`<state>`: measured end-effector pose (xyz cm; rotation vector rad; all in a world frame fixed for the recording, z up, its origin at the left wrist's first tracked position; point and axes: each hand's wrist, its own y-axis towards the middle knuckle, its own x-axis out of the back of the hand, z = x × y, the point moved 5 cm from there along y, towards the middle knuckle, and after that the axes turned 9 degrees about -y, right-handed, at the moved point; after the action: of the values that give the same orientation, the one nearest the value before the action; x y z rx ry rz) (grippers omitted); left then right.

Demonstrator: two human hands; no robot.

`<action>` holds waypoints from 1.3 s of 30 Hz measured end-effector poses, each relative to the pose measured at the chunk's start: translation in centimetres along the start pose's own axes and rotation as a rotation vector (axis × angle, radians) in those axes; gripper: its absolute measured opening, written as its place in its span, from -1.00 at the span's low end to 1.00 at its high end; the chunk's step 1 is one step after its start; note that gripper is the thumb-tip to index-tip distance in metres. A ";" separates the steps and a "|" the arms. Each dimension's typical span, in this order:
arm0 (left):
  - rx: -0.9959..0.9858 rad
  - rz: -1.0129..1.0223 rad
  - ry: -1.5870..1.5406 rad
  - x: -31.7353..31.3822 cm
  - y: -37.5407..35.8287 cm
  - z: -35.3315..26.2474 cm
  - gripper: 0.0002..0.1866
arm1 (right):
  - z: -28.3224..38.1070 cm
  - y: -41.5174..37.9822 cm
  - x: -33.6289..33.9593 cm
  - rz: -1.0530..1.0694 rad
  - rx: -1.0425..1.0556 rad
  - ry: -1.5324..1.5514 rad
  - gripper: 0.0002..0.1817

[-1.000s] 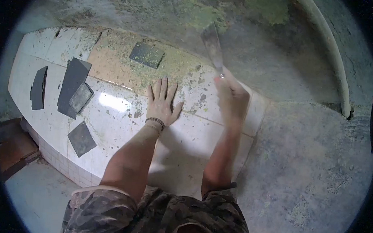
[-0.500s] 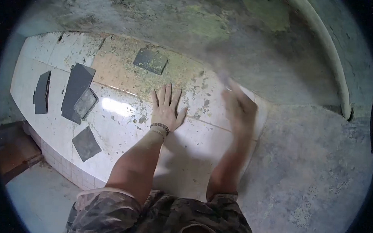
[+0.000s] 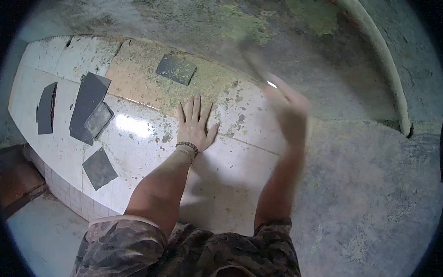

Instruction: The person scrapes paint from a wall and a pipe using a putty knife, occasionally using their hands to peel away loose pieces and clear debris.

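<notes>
My left hand [image 3: 196, 128] lies flat on the white tiled surface [image 3: 230, 173], fingers spread, with a dark bracelet at the wrist. It holds nothing. Paint flakes and crumbs surround the fingertips. My right hand [image 3: 288, 102] is blurred by motion, raised at the right end of the tiles near the wall. Its fingers are closed round a thin scraper-like tool [image 3: 255, 66], which points up and left toward the stained wall [image 3: 220, 26]. The tool's head is smeared, so its exact shape and any contact with the wall cannot be made out.
A dark square tile piece [image 3: 176, 69] lies among greenish flakes by the wall. Several more dark pieces, including a diamond-turned tile [image 3: 100, 169], rest on the left. A pale pipe [image 3: 388, 56] runs down the right wall.
My right hand and its tool have shifted slightly up and to the right, the tool angled across the wall. My left hand stays flat on the tiles; the whole view has moved slightly.
</notes>
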<state>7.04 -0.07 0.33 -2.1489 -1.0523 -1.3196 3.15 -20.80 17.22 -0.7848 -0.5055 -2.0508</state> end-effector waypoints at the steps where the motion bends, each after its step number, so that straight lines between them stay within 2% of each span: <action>1: 0.009 -0.002 0.002 0.1 0.1 0.0 -0.22 | 1.3 0.5 -1.8 0.007 0.205 0.018 -0.54; 5: 0.021 0.004 -0.011 0.3 0.2 0.2 -0.22 | 3.5 -0.7 -1.4 -0.097 0.263 -0.027 -0.53; 7: 0.007 0.000 -0.024 0.0 0.1 0.2 -0.23 | 1.9 -1.8 1.5 0.077 -0.197 0.099 -0.54; 9: 0.013 0.005 -0.036 0.3 0.1 0.2 -0.23 | 3.9 -1.2 1.1 0.149 -0.186 0.125 -0.52; 11: 0.016 -0.002 -0.023 0.4 0.1 0.0 -0.23 | 6.9 0.3 -1.7 0.069 -0.064 0.124 -0.54; 12: 0.020 -0.012 -0.024 0.4 0.1 0.0 -0.23 | 8.3 0.8 -2.9 0.033 0.156 0.063 -0.58; 13: 0.016 -0.013 -0.038 0.3 0.1 0.1 -0.23 | 8.7 0.8 -2.7 0.036 0.167 0.064 -0.58; 15: 0.021 -0.018 -0.046 0.3 0.0 0.4 -0.23 | 8.8 0.0 -1.5 0.059 -0.020 0.048 -0.60; 16: 0.016 -0.008 -0.053 0.1 0.0 0.5 -0.23 | 7.7 -0.1 -0.8 0.035 -0.014 -0.050 -0.59; 17: 0.013 0.002 -0.063 0.0 0.1 0.5 -0.23 | 7.0 0.3 -1.5 0.043 -0.006 -0.049 -0.59; 19: 0.017 0.012 -0.075 0.0 -0.5 0.2 -0.24 | 7.6 0.3 -1.7 -0.029 0.206 -0.127 -0.59; 21: 0.013 -0.010 -0.052 0.2 0.0 0.3 -0.23 | 8.8 1.1 -5.2 -0.042 0.139 0.023 -0.55; 23: 0.018 -0.003 -0.062 0.1 -0.1 0.4 -0.23 | 9.3 0.6 -5.4 0.034 0.015 0.053 -0.55; 24: 0.022 0.008 -0.073 0.1 0.0 0.5 -0.23 | 8.8 -0.1 -4.7 0.033 0.022 0.054 -0.55; 26: 0.021 0.022 -0.071 0.3 0.1 0.5 -0.22 | 5.7 -1.3 -3.0 0.021 -0.203 0.061 -0.54; 27: 0.026 0.042 -0.072 0.1 0.2 0.5 -0.22 | 5.2 -0.3 -4.1 0.028 -0.196 0.062 -0.54; 29: 0.008 0.009 -0.112 -0.2 -0.8 0.3 -0.22 | 5.5 -0.5 -5.5 -0.050 0.140 -0.177 -0.53; 30: 0.007 -0.010 -0.109 -0.1 -0.1 0.5 -0.22 | 7.0 -0.6 -5.9 0.000 -0.072 -0.089 -0.52; 34: 0.003 -0.030 -0.074 0.1 0.0 0.5 -0.21 | 4.4 -1.2 -5.6 0.013 -0.112 -0.133 -0.53; 36: 0.015 -0.033 -0.062 0.6 0.9 0.6 -0.22 | 3.0 -1.0 -5.4 0.034 -0.126 0.002 -0.55; 37: 0.022 -0.003 -0.061 0.4 0.1 0.4 -0.23 | 2.6 -1.0 -7.3 0.044 -0.146 0.000 -0.55; 39: 0.016 0.004 -0.067 0.3 0.0 0.3 -0.24 | 5.2 1.1 -11.1 -0.164 0.181 -0.076 -0.68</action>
<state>7.27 0.28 0.40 -2.1960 -1.0801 -1.2418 10.65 -11.83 13.36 -0.7344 -0.8095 -2.0949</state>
